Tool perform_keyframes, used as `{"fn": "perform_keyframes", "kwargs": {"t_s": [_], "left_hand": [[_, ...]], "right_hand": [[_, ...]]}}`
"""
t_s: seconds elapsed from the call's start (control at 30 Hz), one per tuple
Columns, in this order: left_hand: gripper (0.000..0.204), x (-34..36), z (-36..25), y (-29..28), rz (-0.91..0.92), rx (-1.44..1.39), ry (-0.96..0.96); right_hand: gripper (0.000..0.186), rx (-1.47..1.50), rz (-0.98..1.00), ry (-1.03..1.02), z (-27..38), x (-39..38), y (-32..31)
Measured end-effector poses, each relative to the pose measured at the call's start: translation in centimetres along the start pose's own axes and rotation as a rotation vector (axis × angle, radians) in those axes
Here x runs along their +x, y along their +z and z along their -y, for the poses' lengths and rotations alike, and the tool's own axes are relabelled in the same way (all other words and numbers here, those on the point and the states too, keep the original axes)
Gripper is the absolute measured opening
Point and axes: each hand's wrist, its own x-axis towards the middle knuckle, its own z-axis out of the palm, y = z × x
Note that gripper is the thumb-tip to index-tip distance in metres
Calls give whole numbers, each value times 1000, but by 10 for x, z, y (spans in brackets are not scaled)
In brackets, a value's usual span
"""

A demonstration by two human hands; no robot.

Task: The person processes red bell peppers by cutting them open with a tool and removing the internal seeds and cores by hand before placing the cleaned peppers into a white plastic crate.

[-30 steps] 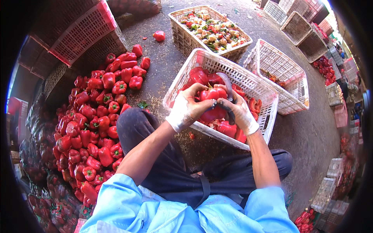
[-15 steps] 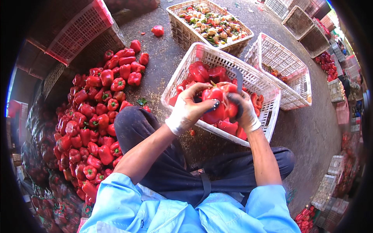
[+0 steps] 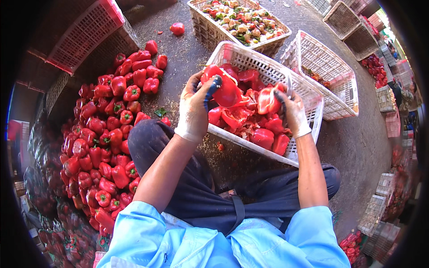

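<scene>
Over the near side of a white plastic crate (image 3: 277,67), my left hand (image 3: 193,107) is closed around a piece of red bell pepper (image 3: 227,93) with its cut side turned to the right. My right hand (image 3: 296,112) grips a knife, its pale blade (image 3: 289,84) pointing up and away. The same hand pinches another cut piece of red bell pepper (image 3: 268,102) between thumb and fingers. Cut red peppers (image 3: 261,138) fill the crate below both hands. Both hands wear white gloves with dark fingertips. The knife's handle is hidden in my right palm.
Whole red bell peppers (image 3: 103,156) lie heaped on the floor to my left. Beyond the crate stands another crate (image 3: 214,31) of cores and stems. A nearly bare white crate (image 3: 328,67) is at the right. One loose pepper (image 3: 177,29) lies far off.
My hands have moved apart. The pepper they held together is now in two pieces, one in each hand. My left hand has risen and shifted left; the knife has shifted right.
</scene>
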Motion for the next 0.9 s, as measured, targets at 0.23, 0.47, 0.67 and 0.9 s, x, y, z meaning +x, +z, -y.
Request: {"fn": "perform_keyframes", "kwargs": {"t_s": [0.23, 0.47, 0.67, 0.9], "left_hand": [[78, -9, 15, 6, 122, 577, 182], [94, -24, 26, 15, 352, 1095, 389], [93, -32, 42, 15, 459, 1157, 496], [53, -11, 38, 15, 443, 494, -73]], "right_hand": [[47, 217, 42, 256, 46, 19, -13], [49, 164, 467, -1, 63, -21, 8], [37, 258, 560, 407, 59, -34, 10], [49, 337, 518, 382, 75, -39, 4]]}}
